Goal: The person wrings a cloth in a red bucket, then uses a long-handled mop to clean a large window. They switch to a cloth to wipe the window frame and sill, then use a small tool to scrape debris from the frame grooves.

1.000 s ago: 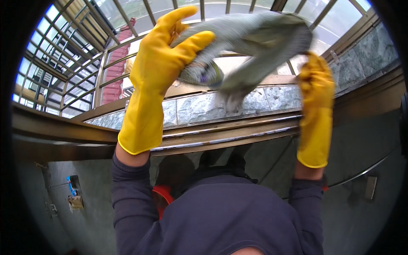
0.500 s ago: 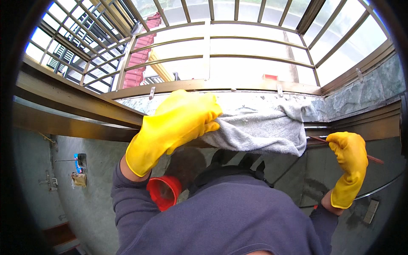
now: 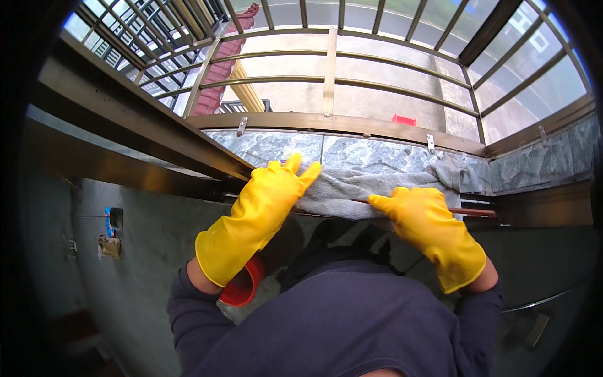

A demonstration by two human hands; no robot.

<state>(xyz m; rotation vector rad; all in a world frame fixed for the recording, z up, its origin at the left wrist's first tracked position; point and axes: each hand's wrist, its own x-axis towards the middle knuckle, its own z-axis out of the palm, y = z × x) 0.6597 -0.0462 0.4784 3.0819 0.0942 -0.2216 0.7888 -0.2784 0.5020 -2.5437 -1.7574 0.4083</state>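
A grey cloth (image 3: 342,191) lies bunched along the window sill and its track, one end folded up at the right. My left hand (image 3: 267,195), in a yellow rubber glove, rests at the cloth's left end. Its thumb and forefinger are spread apart. Over the cloth's right half, my gloved right hand (image 3: 424,210) is closed around a thin reddish-brown stick (image 3: 474,213). The stick's tip lies against the cloth, while its other end sticks out to the right above the track. My right fingers partly hide the stick's middle.
Metal window bars (image 3: 270,81) enclose the far side above the stone sill (image 3: 377,151). A brown sliding frame (image 3: 151,119) runs along the left. Below my left forearm stands a red bucket (image 3: 248,286). A dustpan (image 3: 115,220) is on the floor at far left.
My right hand has brought the stick leftward from beyond the cloth onto it. My left fingers have spread from their grip on the cloth, which now lies lower and flatter.
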